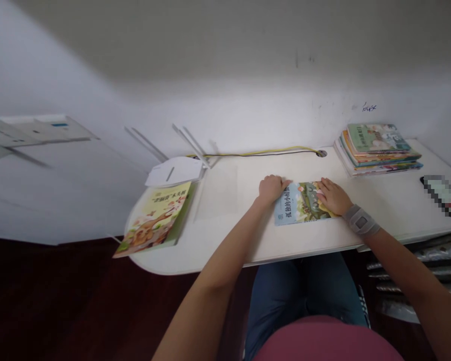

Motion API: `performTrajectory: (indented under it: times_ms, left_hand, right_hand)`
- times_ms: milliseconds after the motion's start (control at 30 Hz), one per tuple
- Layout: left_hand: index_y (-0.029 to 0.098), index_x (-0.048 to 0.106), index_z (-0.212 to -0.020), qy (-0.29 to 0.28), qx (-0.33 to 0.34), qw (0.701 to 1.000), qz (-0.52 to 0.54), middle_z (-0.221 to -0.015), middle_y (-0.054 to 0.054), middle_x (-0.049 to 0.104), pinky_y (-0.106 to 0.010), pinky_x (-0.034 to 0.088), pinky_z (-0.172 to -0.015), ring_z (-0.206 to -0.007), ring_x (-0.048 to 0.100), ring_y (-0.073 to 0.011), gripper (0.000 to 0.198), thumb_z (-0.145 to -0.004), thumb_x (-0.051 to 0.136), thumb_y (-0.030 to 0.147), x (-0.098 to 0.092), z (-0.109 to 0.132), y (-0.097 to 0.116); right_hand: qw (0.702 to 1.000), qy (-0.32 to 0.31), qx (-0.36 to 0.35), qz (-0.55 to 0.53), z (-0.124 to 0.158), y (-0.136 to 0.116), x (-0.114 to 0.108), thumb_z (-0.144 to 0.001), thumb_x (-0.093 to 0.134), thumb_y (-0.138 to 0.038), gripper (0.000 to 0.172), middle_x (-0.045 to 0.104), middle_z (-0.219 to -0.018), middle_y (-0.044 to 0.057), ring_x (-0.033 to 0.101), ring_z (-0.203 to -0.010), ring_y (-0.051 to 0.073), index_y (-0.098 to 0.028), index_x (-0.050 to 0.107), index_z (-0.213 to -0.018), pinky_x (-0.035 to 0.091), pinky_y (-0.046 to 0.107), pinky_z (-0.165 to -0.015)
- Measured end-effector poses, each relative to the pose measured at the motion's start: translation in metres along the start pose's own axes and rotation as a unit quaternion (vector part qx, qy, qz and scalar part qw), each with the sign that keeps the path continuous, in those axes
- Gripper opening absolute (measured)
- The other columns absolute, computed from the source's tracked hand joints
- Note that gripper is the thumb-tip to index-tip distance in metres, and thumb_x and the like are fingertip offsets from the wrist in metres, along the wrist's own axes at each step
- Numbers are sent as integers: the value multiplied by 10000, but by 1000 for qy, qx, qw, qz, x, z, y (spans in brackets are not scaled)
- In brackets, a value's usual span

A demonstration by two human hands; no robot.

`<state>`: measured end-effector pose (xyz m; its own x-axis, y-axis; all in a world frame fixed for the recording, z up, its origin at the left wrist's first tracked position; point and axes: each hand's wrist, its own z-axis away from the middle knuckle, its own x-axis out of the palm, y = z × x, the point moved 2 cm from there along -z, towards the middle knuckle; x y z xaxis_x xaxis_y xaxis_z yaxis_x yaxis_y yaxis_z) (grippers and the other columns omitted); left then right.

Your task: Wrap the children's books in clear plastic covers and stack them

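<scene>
A picture book [302,203] with a blue spine strip and a green cartoon creature on its cover lies closed and sideways on the white desk [225,235]. At its far left corner is my left hand [272,188], fingers curled and thumb laid over the cover's edge. My right hand [333,196], with a grey band on the wrist, rests flat on the right part of the cover, fingers stretched out. It hides some of the picture there.
A stack of picture books [379,150] stands at the back right, near a phone [445,195]. On the left, more picture books [154,215] lie by a white router [175,171], partly past the desk's edge. Cables [255,152] run along the wall.
</scene>
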<state>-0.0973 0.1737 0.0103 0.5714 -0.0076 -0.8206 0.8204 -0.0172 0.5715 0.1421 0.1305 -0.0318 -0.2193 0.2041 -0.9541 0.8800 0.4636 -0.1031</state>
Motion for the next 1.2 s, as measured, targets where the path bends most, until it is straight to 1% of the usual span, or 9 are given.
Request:
performTrajectory:
  times_ms: [167,300,467,633,767,867,933,1033,1200]
  left_hand:
    - [187,562,-622,-36,-42,986,156,-695,-75,627,-305,449,-662,-807,625,-243,328,-735,604,492,-5,-3,-11]
    - [162,592,-799,-104,-75,952,278,-738,-88,656,-279,478,-559,-637,621,-171,368,-782,542,526,-16,28,-29]
    - [175,548,-761,-207,-97,899,373,-631,-42,628,-221,437,-461,-513,578,-122,273,-742,640,432,-18,72,-33]
    - [208,486,-831,-101,-41,917,384,-523,54,556,-180,318,-375,-370,446,-74,234,-741,614,382,-11,82,-19]
    - [221,472,-809,-56,-69,873,479,-605,49,614,-187,371,-412,-446,541,-99,289,-652,670,362,-20,74,-20]
    - [207,490,-768,-40,-99,828,550,-753,9,684,-227,475,-527,-595,634,-128,266,-608,694,264,-31,58,-17]
    - [198,497,-755,-29,-94,805,585,-805,1,692,-228,492,-566,-642,645,-122,224,-620,675,210,-32,40,-3]
    - [194,490,-759,-31,-54,798,599,-722,16,652,-206,454,-501,-563,599,-102,179,-663,641,196,-18,2,43]
    - [197,460,-792,-63,-32,857,510,-569,59,495,-172,344,-432,-430,459,-67,150,-738,593,239,41,-69,158]
  right_hand:
    - [1000,7,-3,-12,-1,1,-2,-923,381,-355,479,451,-1397,206,399,-1305,290,-77,496,-1295,334,438,-1059]
    - [1000,4,0,-10,-2,1,-3,-921,384,-353,472,468,-1383,197,414,-1289,284,-82,504,-1288,341,425,-1055]
    - [999,6,-4,-38,-3,2,-4,-913,392,-344,454,483,-1364,190,411,-1283,276,-96,518,-1271,333,434,-1064]
    - [985,54,16,-165,-4,11,-5,-907,389,-420,476,491,-1362,158,417,-1287,242,-137,528,-1264,333,414,-1081]
    - [941,138,128,-282,-6,29,-6,-942,233,-476,526,569,-1279,123,526,-1180,182,-172,494,-1283,433,362,-984]
    - [925,162,204,-276,-8,42,-5,-961,96,-406,548,649,-1094,109,611,-989,166,-167,496,-1249,503,332,-826]
    - [934,149,205,-254,-9,43,-4,-958,166,-352,477,661,-1015,105,612,-923,180,-162,549,-1171,497,344,-813]
    - [954,113,168,-221,-11,33,-4,-893,392,-259,275,661,-973,102,577,-951,210,-172,644,-961,440,367,-902]
    - [975,63,130,-166,-13,16,-9,-850,466,-165,202,642,-982,96,532,-969,219,-176,667,-865,394,356,-918]
